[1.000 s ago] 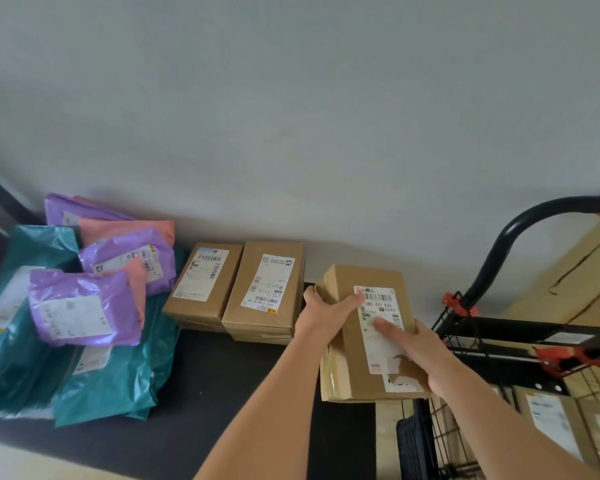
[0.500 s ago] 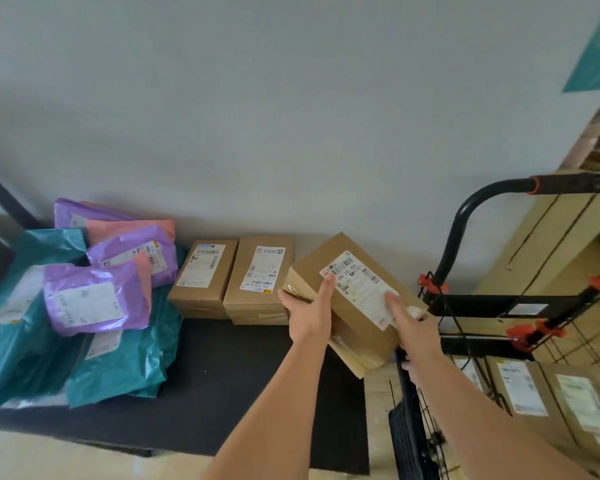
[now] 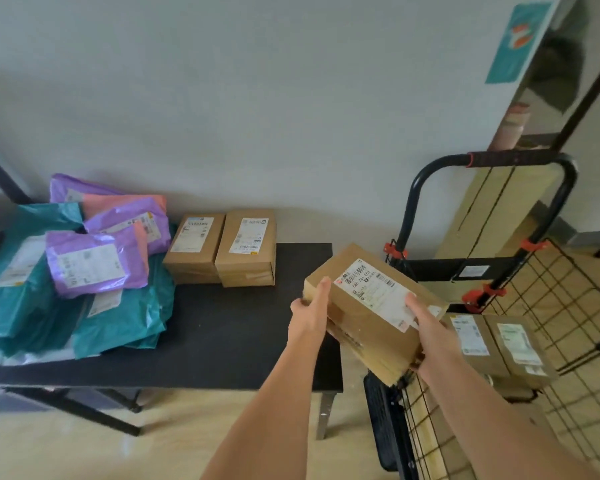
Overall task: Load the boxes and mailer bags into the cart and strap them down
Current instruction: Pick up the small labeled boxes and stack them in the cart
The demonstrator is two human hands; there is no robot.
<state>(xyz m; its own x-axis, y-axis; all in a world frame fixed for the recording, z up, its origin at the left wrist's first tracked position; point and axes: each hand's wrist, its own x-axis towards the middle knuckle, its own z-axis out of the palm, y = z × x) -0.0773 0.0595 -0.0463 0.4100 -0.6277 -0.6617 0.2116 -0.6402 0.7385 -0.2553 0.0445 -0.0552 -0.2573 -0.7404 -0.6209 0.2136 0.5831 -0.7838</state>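
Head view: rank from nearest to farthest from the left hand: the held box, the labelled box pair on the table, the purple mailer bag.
From the left hand:
1. Held box, gripped at its left end.
2. Box pair, at the table's back, left of the hand.
3. Purple mailer bag, far left on the teal pile.

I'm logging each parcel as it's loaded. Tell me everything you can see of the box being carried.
The carried box is plain brown cardboard, taped, with a white barcoded label on top. It is tilted, off the table, between the table's end and the cart. The left hand grips its far-left corner; the right hand clasps its right end.
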